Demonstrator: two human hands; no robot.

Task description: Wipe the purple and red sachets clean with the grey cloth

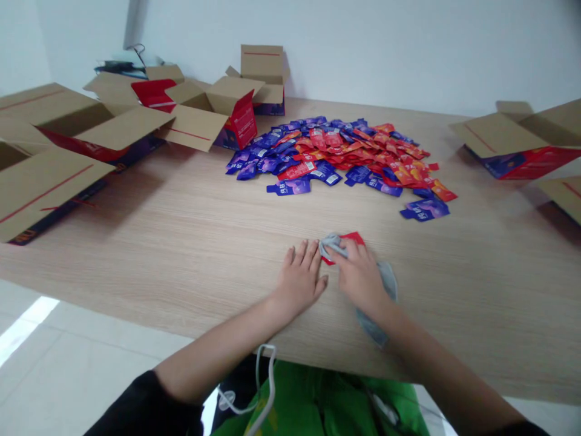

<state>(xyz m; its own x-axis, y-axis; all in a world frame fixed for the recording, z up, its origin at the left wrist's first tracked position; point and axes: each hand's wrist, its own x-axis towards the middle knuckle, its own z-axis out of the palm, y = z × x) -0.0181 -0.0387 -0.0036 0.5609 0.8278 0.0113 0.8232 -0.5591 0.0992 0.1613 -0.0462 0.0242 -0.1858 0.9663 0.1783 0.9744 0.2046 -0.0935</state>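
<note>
My left hand (302, 274) lies flat on the table with its fingers spread, the fingertips at the left edge of a red sachet (354, 237). My right hand (361, 272) grips a grey cloth (333, 243), pressing its bunched end on the sachet. The cloth's loose end trails under my right wrist toward the table's front edge. Part of the sachet is hidden by the cloth and my right fingers. Beyond my hands lies a wide heap of purple sachets (288, 186) and red-orange sachets (333, 139), with a single purple sachet (425, 209) at its near right.
Several open cardboard boxes (131, 127) with flaps spread stand along the left and back left. Two more open boxes (521, 151) are at the right. A white wall (385, 54) rises behind the wooden table (181, 242). A white cord (271, 387) hangs near my lap.
</note>
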